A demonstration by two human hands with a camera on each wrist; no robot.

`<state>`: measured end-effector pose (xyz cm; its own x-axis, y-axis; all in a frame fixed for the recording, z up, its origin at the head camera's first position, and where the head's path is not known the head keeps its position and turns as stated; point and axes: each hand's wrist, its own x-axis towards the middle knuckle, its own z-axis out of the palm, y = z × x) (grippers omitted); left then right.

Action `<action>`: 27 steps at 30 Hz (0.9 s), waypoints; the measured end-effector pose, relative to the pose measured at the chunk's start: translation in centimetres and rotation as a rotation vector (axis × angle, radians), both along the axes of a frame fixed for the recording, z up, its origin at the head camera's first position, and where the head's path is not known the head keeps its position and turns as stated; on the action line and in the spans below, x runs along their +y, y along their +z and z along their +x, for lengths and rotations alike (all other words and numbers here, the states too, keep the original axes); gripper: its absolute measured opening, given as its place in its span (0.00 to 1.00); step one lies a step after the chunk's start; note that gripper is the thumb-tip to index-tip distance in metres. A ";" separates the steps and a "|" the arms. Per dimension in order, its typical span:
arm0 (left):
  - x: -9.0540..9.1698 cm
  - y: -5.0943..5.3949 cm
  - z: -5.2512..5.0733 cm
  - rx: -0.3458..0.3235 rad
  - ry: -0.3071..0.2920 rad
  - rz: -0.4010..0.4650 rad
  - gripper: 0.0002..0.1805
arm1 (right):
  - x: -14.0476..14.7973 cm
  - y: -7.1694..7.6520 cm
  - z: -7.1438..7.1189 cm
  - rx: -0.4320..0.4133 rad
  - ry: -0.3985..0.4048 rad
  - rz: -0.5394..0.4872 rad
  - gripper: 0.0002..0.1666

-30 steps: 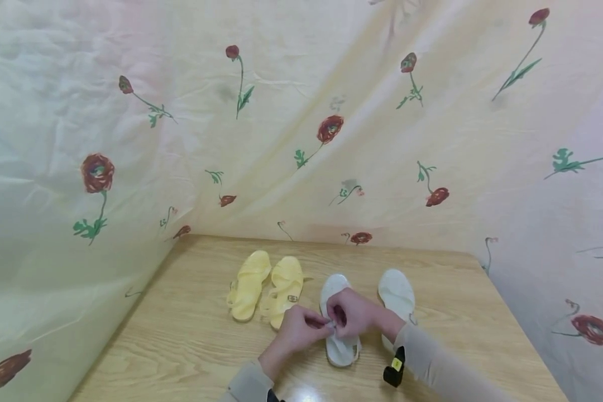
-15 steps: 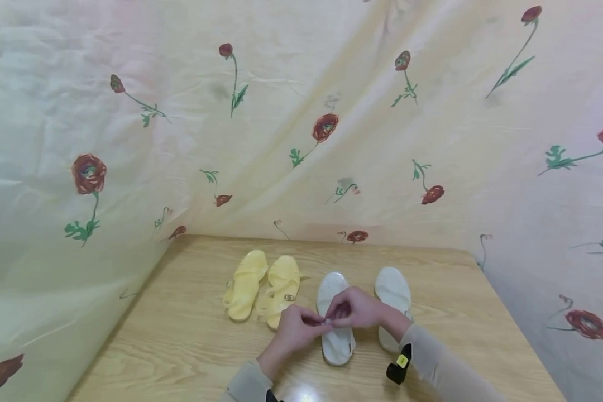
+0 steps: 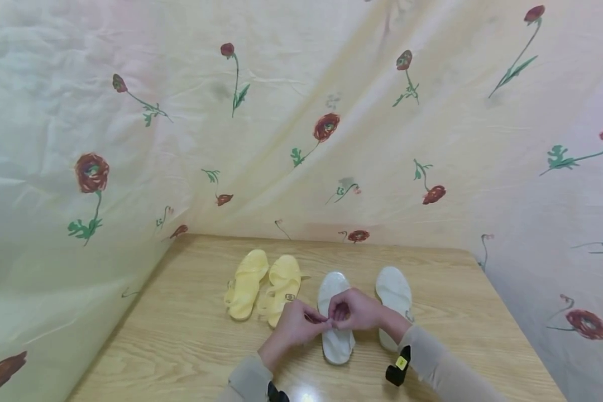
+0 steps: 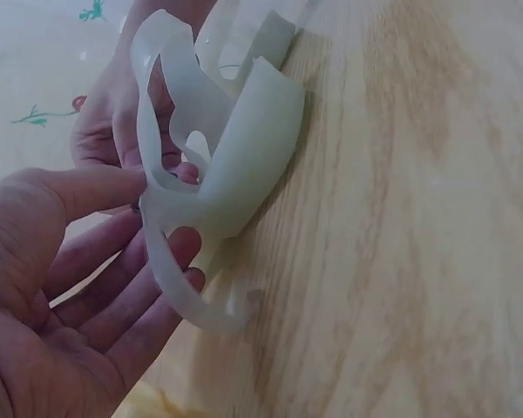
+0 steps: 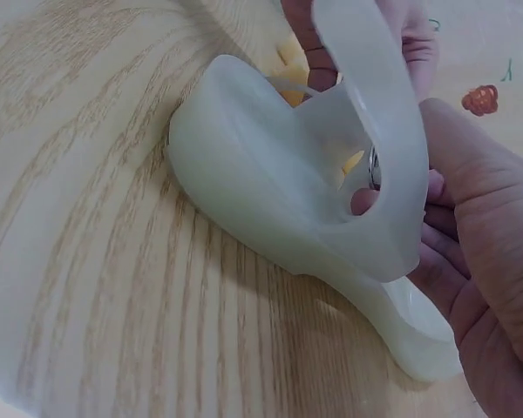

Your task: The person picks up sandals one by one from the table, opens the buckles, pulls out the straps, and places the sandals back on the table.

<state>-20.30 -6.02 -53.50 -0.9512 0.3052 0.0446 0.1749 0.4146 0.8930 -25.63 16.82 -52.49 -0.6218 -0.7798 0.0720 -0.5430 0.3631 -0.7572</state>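
Observation:
Two white sandals lie on the wooden table; both hands are at the left one (image 3: 338,349). My left hand (image 3: 297,324) pinches its strap (image 4: 170,205) between thumb and fingers, as the left wrist view shows. From the other side my right hand (image 3: 358,310) pinches the strap near a small metal buckle (image 5: 374,167), partly hidden by the strap in the right wrist view. The fingertips of both hands nearly meet above the sandal. Beneath my right forearm, the other white sandal (image 3: 394,290) is partly covered.
A pair of yellow sandals (image 3: 248,285) lies left of the white ones, the nearer one (image 3: 285,273) close to my left hand. Flower-printed cloth (image 3: 261,139) hangs behind and beside the wooden table (image 3: 181,335). A black wrist device (image 3: 398,368) is on my right wrist.
The fingers of both hands have shifted slightly at the strap, and the right hand's fingers have drawn in closer. The whole head view has shifted a little; the sandals stay in place.

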 end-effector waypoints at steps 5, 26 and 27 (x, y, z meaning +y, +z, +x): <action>0.0 -0.1 -0.2 0.043 -0.004 -0.008 0.08 | 0.2 -0.4 0.1 -0.001 -0.023 -0.018 0.08; 0.0 -0.3 0.3 0.033 0.005 0.032 0.09 | 0.1 0.8 1.3 -0.001 -0.085 0.029 0.06; 0.1 -0.3 0.3 0.033 0.007 0.030 0.09 | 0.0 0.9 1.4 0.005 -0.092 0.031 0.06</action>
